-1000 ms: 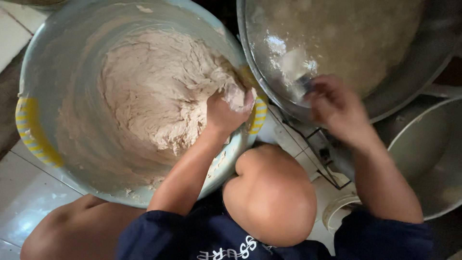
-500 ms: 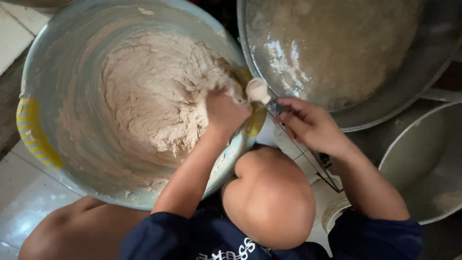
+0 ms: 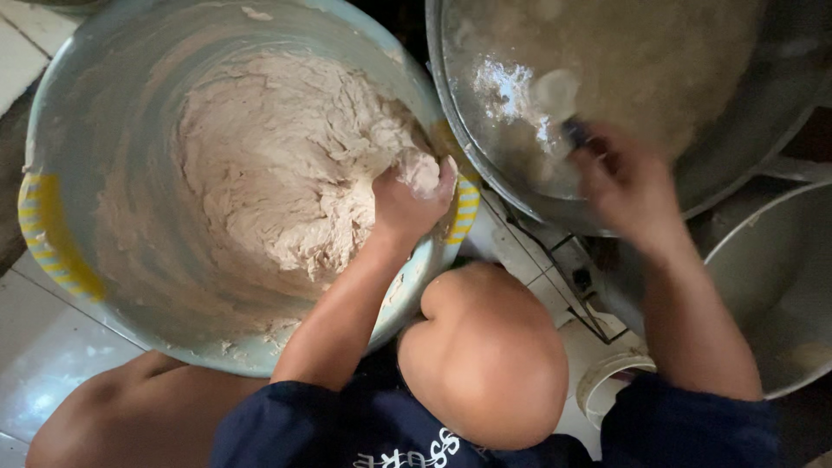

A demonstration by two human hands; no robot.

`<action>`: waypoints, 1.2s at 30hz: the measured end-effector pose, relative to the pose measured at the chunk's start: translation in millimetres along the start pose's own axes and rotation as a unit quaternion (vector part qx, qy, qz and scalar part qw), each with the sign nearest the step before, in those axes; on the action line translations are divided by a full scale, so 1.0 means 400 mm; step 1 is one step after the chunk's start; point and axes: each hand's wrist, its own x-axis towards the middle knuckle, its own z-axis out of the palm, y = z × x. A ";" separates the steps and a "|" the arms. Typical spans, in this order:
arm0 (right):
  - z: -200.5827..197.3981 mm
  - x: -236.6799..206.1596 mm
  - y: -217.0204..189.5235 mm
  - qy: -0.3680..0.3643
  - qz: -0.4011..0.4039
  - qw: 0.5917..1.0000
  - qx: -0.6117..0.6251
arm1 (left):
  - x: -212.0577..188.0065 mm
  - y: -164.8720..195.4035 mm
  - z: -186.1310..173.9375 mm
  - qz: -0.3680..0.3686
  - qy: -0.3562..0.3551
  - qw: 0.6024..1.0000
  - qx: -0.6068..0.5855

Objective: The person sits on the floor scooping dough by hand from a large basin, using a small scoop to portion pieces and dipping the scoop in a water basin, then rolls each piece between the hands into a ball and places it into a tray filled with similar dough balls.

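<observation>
We see the left hand [image 3: 407, 201] clenched around a lump of dough [image 3: 277, 173] at the 3 o'clock edge of the big bowl [image 3: 61, 165]. The right hand [image 3: 624, 186] grips a spoon [image 3: 559, 100] over the metal pan [image 3: 693, 186] of batter at 1 o'clock. A knee [image 3: 485, 355] sits at 6 o'clock, between the arms.
</observation>
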 end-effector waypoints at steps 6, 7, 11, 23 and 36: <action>0.117 -0.090 -0.052 -0.084 -0.114 0.990 -0.024 | -0.012 -0.015 0.022 0.009 -0.010 0.997 -0.081; 0.124 -0.096 -0.062 -0.082 -0.149 0.985 -0.022 | -0.013 -0.016 0.022 0.006 -0.019 0.996 -0.086; 0.136 -0.095 -0.090 -0.115 -0.162 0.980 0.007 | -0.014 -0.012 0.023 0.002 -0.088 0.994 0.071; 0.015 0.106 0.047 -0.038 -0.066 0.995 0.071 | -0.186 -0.032 -0.172 -0.190 -0.105 0.956 0.195; -0.054 0.184 0.101 0.171 -0.186 0.924 -0.289 | 0.016 -0.026 -0.055 -0.002 0.036 0.999 0.031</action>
